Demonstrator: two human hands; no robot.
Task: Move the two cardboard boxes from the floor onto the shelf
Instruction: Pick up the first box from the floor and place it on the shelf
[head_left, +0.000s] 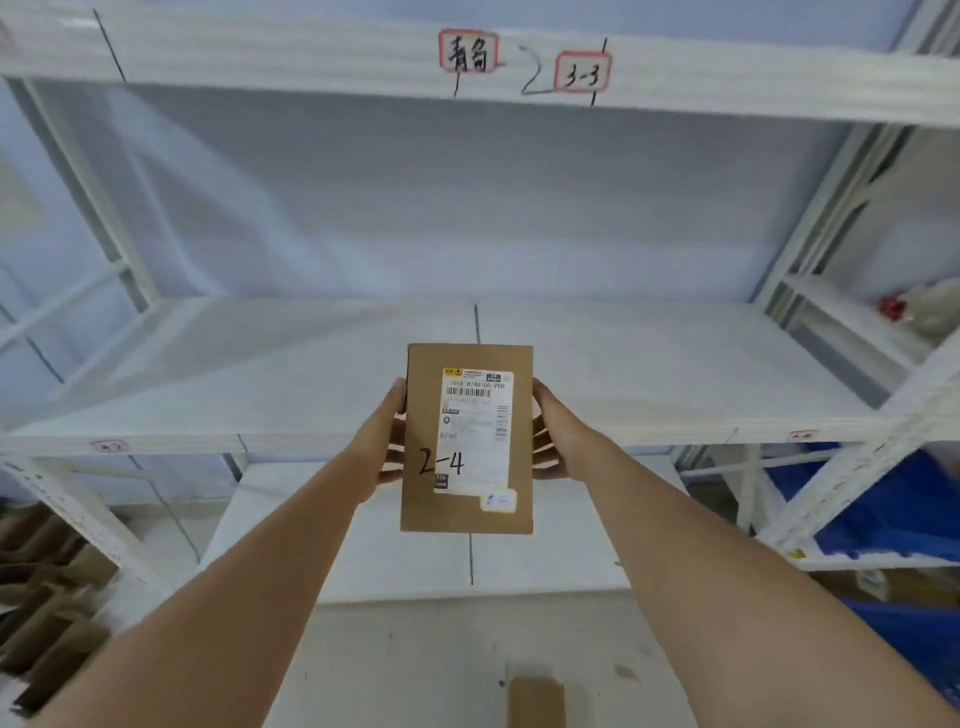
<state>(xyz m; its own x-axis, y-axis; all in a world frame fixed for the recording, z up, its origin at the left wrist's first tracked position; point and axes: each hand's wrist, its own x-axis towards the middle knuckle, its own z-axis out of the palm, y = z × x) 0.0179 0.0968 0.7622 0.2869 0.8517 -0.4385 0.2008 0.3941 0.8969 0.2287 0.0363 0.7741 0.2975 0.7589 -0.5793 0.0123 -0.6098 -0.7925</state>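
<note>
Fingers (390, 462) of the left hand (382, 441) curl under and against the left edge of the cardboard box (467, 439), and those of the right hand (558, 434) press its right edge, so both hands are closed on the box with the box clamped between them, label side up. The box is held in the air in front of the white shelf (208, 364), its far end over the shelf's front edge and its near end over the lower shelf board (389, 561). Risk, in order of size: the grip is only side pressure, so any slackening would probably let the box drop; a low approach could catch the shelf lip and tilt the box. A second box (535, 701) lies on the floor (415, 665) below, apart from both hands, and could be stepped on.
</note>
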